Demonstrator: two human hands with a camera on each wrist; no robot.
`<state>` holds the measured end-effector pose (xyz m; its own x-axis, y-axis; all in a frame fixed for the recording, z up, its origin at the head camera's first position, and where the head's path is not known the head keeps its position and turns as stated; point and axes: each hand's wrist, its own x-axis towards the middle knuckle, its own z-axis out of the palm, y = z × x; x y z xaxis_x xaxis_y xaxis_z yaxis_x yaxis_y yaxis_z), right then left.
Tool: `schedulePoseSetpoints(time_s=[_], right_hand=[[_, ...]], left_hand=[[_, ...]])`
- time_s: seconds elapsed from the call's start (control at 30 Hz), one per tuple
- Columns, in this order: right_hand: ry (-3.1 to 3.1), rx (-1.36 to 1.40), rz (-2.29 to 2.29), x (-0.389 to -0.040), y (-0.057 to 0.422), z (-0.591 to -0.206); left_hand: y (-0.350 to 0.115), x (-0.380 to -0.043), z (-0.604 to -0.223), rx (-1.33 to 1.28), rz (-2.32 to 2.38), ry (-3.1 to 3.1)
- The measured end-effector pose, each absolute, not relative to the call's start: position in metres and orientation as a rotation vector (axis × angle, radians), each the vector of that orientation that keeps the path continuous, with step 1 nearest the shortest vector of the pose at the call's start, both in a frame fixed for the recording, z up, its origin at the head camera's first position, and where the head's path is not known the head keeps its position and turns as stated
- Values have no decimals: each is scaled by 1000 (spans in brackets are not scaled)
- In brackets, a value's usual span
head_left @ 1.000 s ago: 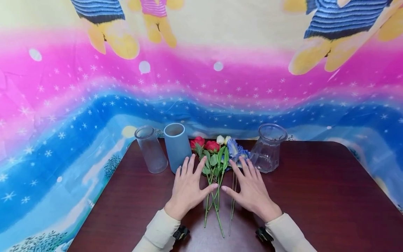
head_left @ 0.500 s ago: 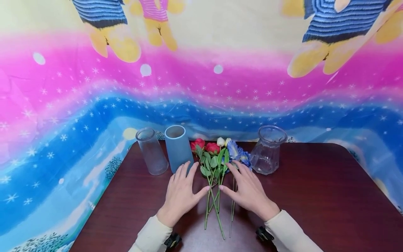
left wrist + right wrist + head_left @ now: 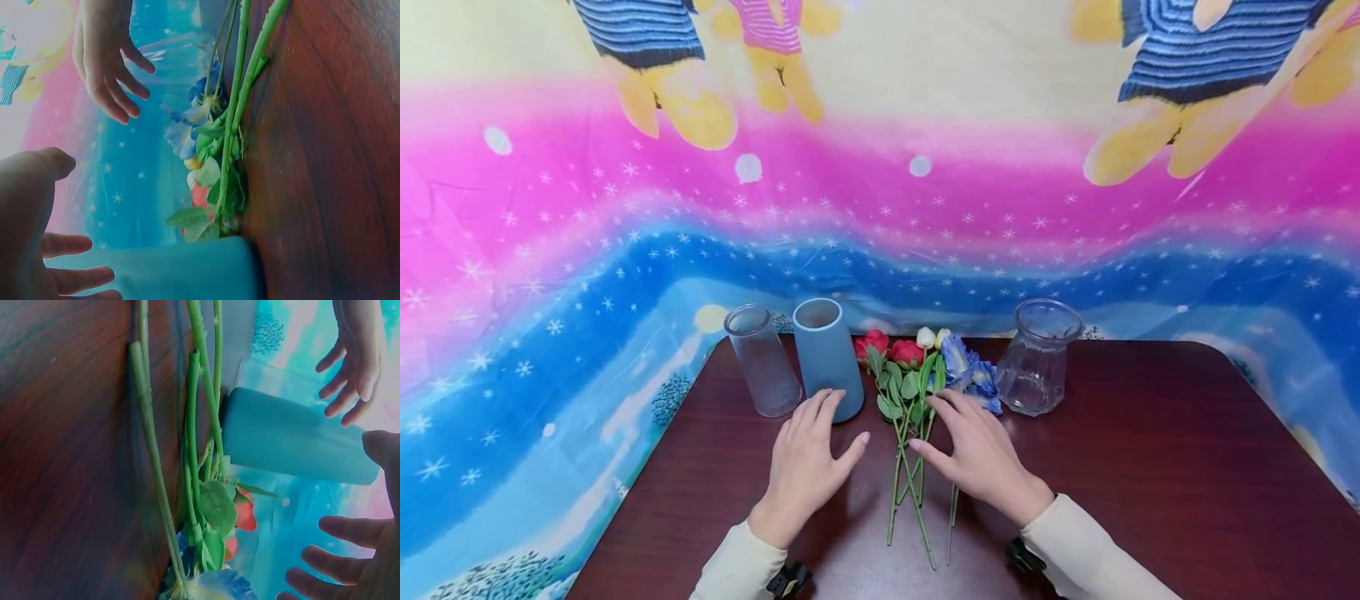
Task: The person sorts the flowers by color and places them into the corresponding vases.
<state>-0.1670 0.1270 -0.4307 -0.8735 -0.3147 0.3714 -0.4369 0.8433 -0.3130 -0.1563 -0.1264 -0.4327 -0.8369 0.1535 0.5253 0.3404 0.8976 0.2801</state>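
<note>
The person's left hand, fingers loosely extended and thumb apart, hangs holding nothing in front of the blue vase, while the right hand, equally loose and empty, hovers over the flower stems. The flowers (red, white and blue blooms) lie on the dark table between the blue vase and the flared clear vase.

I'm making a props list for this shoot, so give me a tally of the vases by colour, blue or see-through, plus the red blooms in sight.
Blue vase: 1
See-through vases: 2
Red blooms: 2
Total: 5
</note>
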Motion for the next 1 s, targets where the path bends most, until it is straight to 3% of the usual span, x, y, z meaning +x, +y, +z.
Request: schedulePoseSetpoints(time_s=[1.0], right_hand=[[-2680, 763, 571, -170, 86, -413]], left_hand=[[-203, -176, -405, -105, -603, -2408]])
